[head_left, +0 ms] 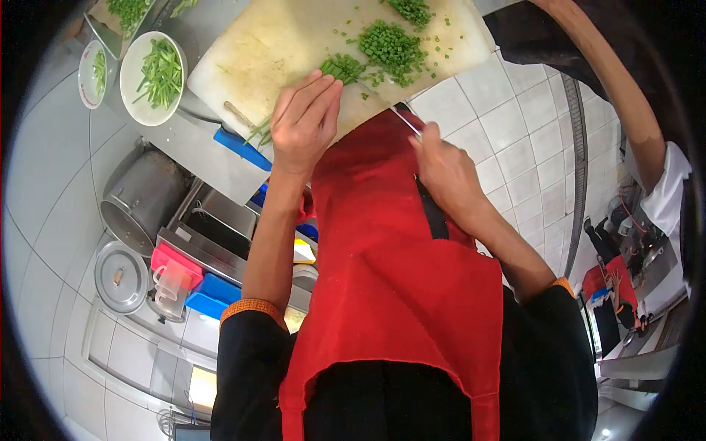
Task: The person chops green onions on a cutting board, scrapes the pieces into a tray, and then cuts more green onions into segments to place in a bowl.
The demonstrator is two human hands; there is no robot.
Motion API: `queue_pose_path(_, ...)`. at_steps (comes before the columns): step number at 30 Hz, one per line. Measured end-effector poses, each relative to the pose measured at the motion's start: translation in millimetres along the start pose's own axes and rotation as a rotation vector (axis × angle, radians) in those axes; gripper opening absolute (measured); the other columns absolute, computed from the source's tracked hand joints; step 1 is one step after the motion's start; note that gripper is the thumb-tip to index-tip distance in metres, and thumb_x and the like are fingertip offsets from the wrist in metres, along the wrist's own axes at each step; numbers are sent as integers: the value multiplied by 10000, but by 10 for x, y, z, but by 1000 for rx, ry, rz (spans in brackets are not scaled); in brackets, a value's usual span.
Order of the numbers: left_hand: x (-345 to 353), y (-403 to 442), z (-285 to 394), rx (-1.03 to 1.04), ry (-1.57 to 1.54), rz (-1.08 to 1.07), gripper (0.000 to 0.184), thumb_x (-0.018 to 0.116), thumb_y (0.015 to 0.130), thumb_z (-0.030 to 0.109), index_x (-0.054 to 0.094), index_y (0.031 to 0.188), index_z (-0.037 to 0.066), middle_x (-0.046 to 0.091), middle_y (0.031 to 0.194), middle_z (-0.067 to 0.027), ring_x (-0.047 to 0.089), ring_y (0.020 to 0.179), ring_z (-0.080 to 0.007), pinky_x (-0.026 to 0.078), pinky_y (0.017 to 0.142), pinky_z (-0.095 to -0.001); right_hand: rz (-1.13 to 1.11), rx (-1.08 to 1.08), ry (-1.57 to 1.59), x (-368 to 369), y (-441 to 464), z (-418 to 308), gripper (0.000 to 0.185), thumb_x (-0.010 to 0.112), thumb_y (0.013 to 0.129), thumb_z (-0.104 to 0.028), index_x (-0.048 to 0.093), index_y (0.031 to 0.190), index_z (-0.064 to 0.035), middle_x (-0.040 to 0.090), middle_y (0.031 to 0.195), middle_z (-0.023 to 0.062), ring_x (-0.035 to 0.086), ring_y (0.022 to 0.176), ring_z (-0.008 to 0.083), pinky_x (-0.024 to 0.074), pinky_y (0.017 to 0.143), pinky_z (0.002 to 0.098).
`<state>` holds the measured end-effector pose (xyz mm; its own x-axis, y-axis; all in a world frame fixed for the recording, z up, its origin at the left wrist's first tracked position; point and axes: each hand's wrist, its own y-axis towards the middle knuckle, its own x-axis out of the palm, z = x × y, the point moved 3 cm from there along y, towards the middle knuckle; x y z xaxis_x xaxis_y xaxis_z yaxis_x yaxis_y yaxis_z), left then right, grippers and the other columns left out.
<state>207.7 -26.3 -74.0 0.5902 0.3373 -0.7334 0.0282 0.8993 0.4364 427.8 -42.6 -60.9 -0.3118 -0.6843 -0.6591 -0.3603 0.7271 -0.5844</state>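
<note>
On the pale cutting board [257, 51], my left hand [303, 121] holds a bundle of green onions [340, 67], its fingers bent together over the stalks. My right hand [445, 165] grips a knife [406, 119] near the board's front edge, just right of the bundle; the blade is seen nearly edge-on. Chopped green onions [393, 53] lie in a pile beyond the blade, with loose bits scattered around. A brown-ended strip [237, 114] lies at the board's left edge.
Left of the board are a white bowl of cut greens [158, 77], a smaller bowl [93, 73] and a metal tray [110, 37]. A large pot [143, 202] stands lower left. Another person's arm [607, 73] reaches in at upper right; a further person [614, 283] is in the background.
</note>
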Motion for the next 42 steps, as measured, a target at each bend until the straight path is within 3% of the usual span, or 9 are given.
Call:
queue_pose_path(18, -6, -5, 6, -2, 14, 4, 195, 813, 723, -59, 760, 890, 27, 736, 942, -84, 717, 931, -253, 582, 790, -331, -8, -110, 45, -160, 123, -173, 298, 450, 1066, -301, 378, 976, -25, 594, 613, 236, 604, 580, 474, 459, 488, 546)
queue_pose_path(28, -5, 8, 0, -7, 8, 4, 207, 809, 728, -60, 755, 906, 30, 731, 938, -79, 714, 928, -251, 582, 787, -331, 84, -80, -62, -75, 250, -311, 276, 480, 1050, -287, 381, 968, -43, 606, 613, 241, 619, 586, 479, 493, 499, 561)
queue_pose_path(33, 1, -4, -4, -20, -12, 27, 196, 812, 727, -58, 753, 890, 33, 730, 929, -77, 715, 920, -249, 583, 786, -329, -33, 63, -62, 30, -127, 78, 302, 470, 1044, -323, 414, 978, -34, 645, 681, 254, 656, 645, 478, 527, 553, 572)
queue_pose_path(37, -7, -11, -15, -25, -32, 45, 199, 822, 718, -55, 755, 881, 35, 732, 927, -78, 720, 912, -248, 586, 784, -329, -88, 58, -26, -119, -183, 145, 307, 463, 1049, -330, 413, 978, -35, 647, 692, 261, 653, 654, 483, 521, 554, 572)
queue_pose_path(42, -3, -24, -30, -14, -39, 64, 196, 815, 718, -41, 749, 880, 48, 725, 948, -59, 709, 929, -233, 578, 775, -316, 2, -41, 53, -206, -78, -90, 312, 461, 1052, -332, 412, 977, -33, 646, 692, 254, 639, 653, 498, 510, 534, 575)
